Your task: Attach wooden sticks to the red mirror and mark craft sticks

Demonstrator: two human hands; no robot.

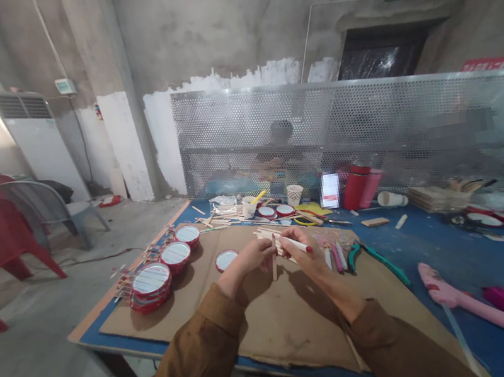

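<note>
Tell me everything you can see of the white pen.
The pen is slim and white, seemingly plastic, with red at both ends. The right hand grips it at a slant, above the cardboard. Its front end is close to the wooden stick in the left hand; whether they touch is unclear.

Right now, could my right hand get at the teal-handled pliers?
Probably yes: only small tubes lie between your right hand and the teal-handled pliers, though that hand holds a red-ended white pen.
</note>
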